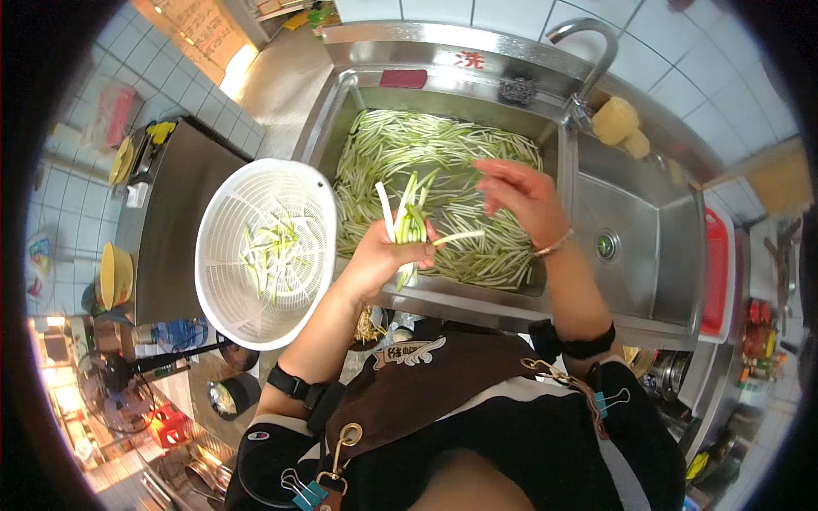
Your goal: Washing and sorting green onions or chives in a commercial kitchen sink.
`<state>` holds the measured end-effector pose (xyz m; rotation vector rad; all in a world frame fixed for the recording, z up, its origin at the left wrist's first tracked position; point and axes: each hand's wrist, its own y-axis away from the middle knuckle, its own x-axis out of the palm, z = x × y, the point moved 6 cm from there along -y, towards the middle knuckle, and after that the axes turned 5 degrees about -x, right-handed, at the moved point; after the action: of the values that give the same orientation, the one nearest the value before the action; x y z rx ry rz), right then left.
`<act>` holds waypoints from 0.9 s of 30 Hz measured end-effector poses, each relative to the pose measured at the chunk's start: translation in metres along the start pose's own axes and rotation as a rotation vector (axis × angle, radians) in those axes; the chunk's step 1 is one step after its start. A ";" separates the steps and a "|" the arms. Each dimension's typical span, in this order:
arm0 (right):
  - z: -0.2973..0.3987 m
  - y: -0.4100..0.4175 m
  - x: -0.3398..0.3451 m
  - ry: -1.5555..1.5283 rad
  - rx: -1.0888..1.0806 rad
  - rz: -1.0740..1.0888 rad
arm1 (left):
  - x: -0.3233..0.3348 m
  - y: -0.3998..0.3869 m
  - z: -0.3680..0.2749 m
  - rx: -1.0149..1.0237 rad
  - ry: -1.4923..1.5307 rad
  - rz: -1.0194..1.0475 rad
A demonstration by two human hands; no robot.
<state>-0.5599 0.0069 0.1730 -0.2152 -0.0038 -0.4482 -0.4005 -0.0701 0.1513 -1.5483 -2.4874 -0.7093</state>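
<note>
My left hand (pixel 390 252) grips a bunch of cut green-and-white vegetable stems (pixel 412 220) above the near left part of the sink basin. One pale stem sticks out of the bunch towards the right. Over the basin's right side, my right hand (pixel 521 198) hangs with its fingers apart, slightly blurred and holding nothing. Many more cut stems (pixel 409 137) float in water in the large stainless steel basin (pixel 553 255). Left of my left hand is a white plastic colander (pixel 217 268) with a small heap of stems (pixel 271 249) at its bottom.
A faucet (pixel 594 64) rises behind the divider, with yellow sponges (pixel 620 124) beside it. To the right is a second basin (pixel 620 191) with a drain. A red pad (pixel 402 78) and a steel wool scourer (pixel 517 91) lie on the back ledge. A steel counter (pixel 185 223) stands at left.
</note>
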 end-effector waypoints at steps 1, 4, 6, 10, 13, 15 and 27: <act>0.000 -0.005 0.006 0.001 -0.001 -0.010 | 0.002 0.000 0.002 -0.029 -0.026 0.028; 0.008 -0.010 0.024 0.065 -0.050 0.114 | 0.008 0.001 0.005 -0.069 -0.077 0.098; 0.004 -0.010 0.028 0.226 0.066 0.104 | 0.010 0.004 0.003 -0.079 -0.069 0.116; 0.005 -0.004 0.030 0.523 -0.148 0.102 | -0.002 0.005 0.002 -0.040 0.017 -0.012; -0.003 0.001 0.035 0.532 -0.114 0.147 | -0.009 0.006 0.003 -0.048 0.020 -0.088; -0.007 0.003 0.038 0.543 -0.126 0.151 | -0.013 0.005 0.005 -0.061 -0.025 -0.109; -0.035 0.048 -0.092 0.254 0.237 -0.458 | -0.097 0.097 -0.092 0.351 -0.406 -0.893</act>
<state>-0.6237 0.0809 0.1241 0.0815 0.1441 -0.9224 -0.2830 -0.1550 0.2307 -0.4357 -3.3516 0.0230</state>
